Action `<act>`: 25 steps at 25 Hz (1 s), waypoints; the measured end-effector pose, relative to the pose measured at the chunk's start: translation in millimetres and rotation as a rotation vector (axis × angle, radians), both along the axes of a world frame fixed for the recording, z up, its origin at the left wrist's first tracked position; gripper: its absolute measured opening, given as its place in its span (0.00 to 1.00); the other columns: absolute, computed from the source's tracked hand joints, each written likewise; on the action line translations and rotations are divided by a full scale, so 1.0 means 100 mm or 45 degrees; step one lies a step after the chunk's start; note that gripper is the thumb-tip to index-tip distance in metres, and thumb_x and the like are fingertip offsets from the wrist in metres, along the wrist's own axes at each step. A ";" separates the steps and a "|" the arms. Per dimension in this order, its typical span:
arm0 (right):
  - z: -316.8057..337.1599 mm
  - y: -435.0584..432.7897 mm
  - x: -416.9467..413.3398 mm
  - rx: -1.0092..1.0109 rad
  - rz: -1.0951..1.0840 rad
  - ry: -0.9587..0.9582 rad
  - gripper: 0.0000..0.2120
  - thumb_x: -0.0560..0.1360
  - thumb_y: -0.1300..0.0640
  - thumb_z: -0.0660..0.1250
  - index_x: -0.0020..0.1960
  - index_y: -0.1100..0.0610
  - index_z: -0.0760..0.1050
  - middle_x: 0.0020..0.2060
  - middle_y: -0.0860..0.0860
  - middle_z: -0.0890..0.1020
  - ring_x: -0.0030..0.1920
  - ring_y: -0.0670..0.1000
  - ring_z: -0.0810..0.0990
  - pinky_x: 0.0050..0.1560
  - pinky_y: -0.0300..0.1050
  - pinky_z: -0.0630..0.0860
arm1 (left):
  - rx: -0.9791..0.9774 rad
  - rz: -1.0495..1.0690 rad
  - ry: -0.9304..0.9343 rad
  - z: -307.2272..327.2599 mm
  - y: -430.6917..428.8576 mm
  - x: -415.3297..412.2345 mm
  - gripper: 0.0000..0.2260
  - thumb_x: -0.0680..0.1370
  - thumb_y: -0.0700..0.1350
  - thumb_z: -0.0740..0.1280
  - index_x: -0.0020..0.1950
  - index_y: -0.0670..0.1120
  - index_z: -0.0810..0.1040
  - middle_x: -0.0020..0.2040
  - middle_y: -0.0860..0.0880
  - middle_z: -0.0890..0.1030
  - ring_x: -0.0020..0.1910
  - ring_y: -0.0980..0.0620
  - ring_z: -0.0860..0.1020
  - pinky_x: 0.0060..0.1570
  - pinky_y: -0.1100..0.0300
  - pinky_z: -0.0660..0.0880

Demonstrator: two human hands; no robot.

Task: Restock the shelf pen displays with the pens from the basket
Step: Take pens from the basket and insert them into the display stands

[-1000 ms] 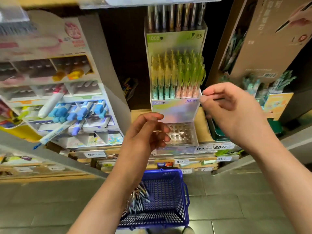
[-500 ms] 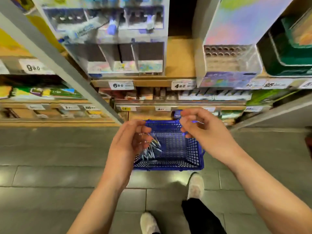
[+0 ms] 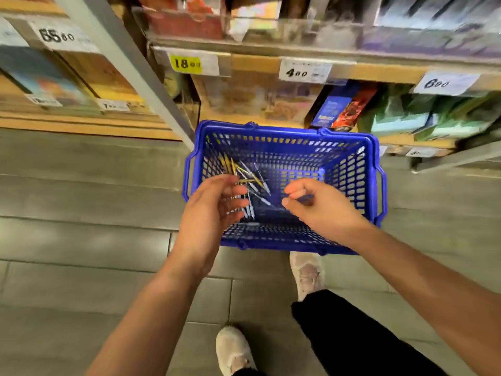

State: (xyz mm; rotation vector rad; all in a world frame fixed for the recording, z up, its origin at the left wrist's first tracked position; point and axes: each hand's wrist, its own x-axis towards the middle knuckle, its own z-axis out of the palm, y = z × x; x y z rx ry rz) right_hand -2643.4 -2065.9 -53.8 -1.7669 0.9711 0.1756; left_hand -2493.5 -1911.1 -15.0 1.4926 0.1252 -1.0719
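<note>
Grey floor tiles (image 3: 81, 280) fill the bottom of frame, w/ two pale shoes (image 3: 234, 348) lower centre. Just above, mid-frame, both hands hang over the blue basket (image 3: 355, 169).

Left hand (image 3: 211, 213): fingers loosely curved, holding nothing, tips just over the pens (image 3: 252, 183). Right hand (image 3: 322, 210): thumb against forefinger, rest curled; can't tell if sth thin is pinched there.

Pens lie in a loose heap in the basket's left half, several crossing each other. Judging by looks they're light, stiff, smooth-barrelled, so prob. slippery & apt to scatter. Best gathered as a bunch round mid-barrel, tips aligned.

Beyond, at top of frame, is a shelf edge (image 3: 379, 73) w/ price tags (image 3: 305, 70). Pen displays not in view.
</note>
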 end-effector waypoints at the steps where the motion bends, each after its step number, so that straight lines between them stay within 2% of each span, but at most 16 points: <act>1: -0.31 -0.05 0.02 -0.073 0.116 0.073 0.06 0.77 0.48 0.71 0.51 0.42 0.76 0.42 0.37 0.80 0.42 0.38 0.80 0.48 0.30 0.73 | 0.031 -0.006 0.017 -0.30 -0.02 0.00 0.09 0.82 0.48 0.62 0.53 0.48 0.81 0.46 0.48 0.85 0.43 0.51 0.82 0.45 0.58 0.76; 2: -0.62 -0.12 0.06 -0.137 0.237 0.138 0.07 0.77 0.48 0.71 0.54 0.45 0.77 0.44 0.38 0.80 0.42 0.38 0.79 0.47 0.27 0.70 | 0.067 -0.023 0.025 -0.59 -0.06 0.02 0.09 0.82 0.47 0.62 0.52 0.48 0.82 0.46 0.49 0.85 0.43 0.51 0.82 0.46 0.57 0.76; 3: -0.94 -0.19 0.12 -0.185 0.360 0.202 0.09 0.77 0.50 0.71 0.56 0.49 0.78 0.46 0.41 0.82 0.43 0.41 0.79 0.47 0.29 0.69 | 0.110 -0.050 0.029 -0.88 -0.11 0.06 0.09 0.82 0.46 0.61 0.52 0.47 0.82 0.46 0.49 0.85 0.42 0.51 0.82 0.46 0.57 0.76; 6: -1.87 -0.38 0.40 -0.311 0.700 0.424 0.11 0.78 0.52 0.69 0.58 0.56 0.79 0.52 0.51 0.85 0.53 0.52 0.82 0.52 0.37 0.70 | 0.280 -0.159 0.107 -1.64 -0.27 0.20 0.10 0.83 0.44 0.60 0.47 0.46 0.80 0.43 0.48 0.82 0.37 0.52 0.79 0.41 0.60 0.73; 8: -2.39 -0.51 0.59 -0.401 0.917 0.595 0.15 0.79 0.50 0.66 0.59 0.59 0.80 0.55 0.57 0.84 0.57 0.57 0.82 0.55 0.43 0.75 | 0.329 -0.209 0.158 -1.95 -0.36 0.31 0.10 0.83 0.44 0.58 0.46 0.47 0.77 0.39 0.49 0.81 0.35 0.53 0.77 0.38 0.61 0.71; 11: -2.99 -0.59 0.81 -0.448 1.078 0.763 0.23 0.80 0.43 0.62 0.60 0.63 0.79 0.57 0.60 0.82 0.57 0.60 0.82 0.55 0.46 0.78 | 0.342 -0.284 0.045 -2.25 -0.48 0.49 0.10 0.83 0.43 0.57 0.48 0.46 0.76 0.38 0.49 0.81 0.35 0.52 0.78 0.36 0.61 0.72; 13: -3.27 -0.59 0.88 -0.427 0.987 0.752 0.24 0.80 0.40 0.63 0.57 0.61 0.79 0.55 0.60 0.83 0.52 0.60 0.82 0.55 0.48 0.79 | 0.319 -0.310 -0.029 -2.31 -0.55 0.60 0.11 0.84 0.45 0.56 0.47 0.46 0.76 0.37 0.49 0.81 0.34 0.52 0.78 0.35 0.60 0.71; 15: -3.46 -0.61 0.92 -0.383 0.866 0.722 0.22 0.79 0.40 0.65 0.45 0.59 0.79 0.46 0.58 0.84 0.41 0.57 0.82 0.52 0.49 0.81 | 0.281 -0.324 -0.061 -2.32 -0.63 0.69 0.12 0.85 0.46 0.56 0.48 0.46 0.76 0.37 0.49 0.81 0.34 0.52 0.78 0.35 0.60 0.72; 17: -3.52 -0.68 0.89 -0.179 0.774 0.726 0.22 0.79 0.40 0.65 0.39 0.58 0.78 0.41 0.55 0.86 0.37 0.53 0.84 0.48 0.47 0.83 | 0.298 -0.320 -0.048 -2.33 -0.67 0.70 0.12 0.85 0.47 0.56 0.48 0.46 0.75 0.37 0.49 0.81 0.35 0.51 0.79 0.35 0.60 0.73; 19: -3.49 -0.74 0.84 0.067 0.608 0.709 0.19 0.81 0.44 0.65 0.42 0.59 0.78 0.45 0.54 0.86 0.41 0.50 0.85 0.44 0.43 0.83 | 0.343 -0.363 -0.032 -2.34 -0.67 0.67 0.11 0.85 0.47 0.57 0.49 0.46 0.76 0.38 0.49 0.82 0.35 0.52 0.80 0.37 0.60 0.75; 22: -3.31 -0.84 0.72 0.260 0.469 0.687 0.17 0.83 0.48 0.63 0.45 0.61 0.77 0.47 0.55 0.84 0.43 0.50 0.84 0.47 0.43 0.83 | 0.437 -0.446 -0.049 -2.41 -0.62 0.61 0.08 0.85 0.44 0.57 0.53 0.44 0.75 0.43 0.45 0.82 0.41 0.49 0.81 0.42 0.58 0.77; 25: -3.14 -0.86 0.56 0.407 0.428 0.642 0.16 0.84 0.49 0.61 0.50 0.62 0.78 0.49 0.56 0.84 0.41 0.49 0.83 0.42 0.39 0.82 | 0.498 -0.478 -0.012 -2.58 -0.64 0.58 0.10 0.86 0.41 0.56 0.60 0.39 0.75 0.47 0.42 0.82 0.50 0.45 0.80 0.56 0.51 0.79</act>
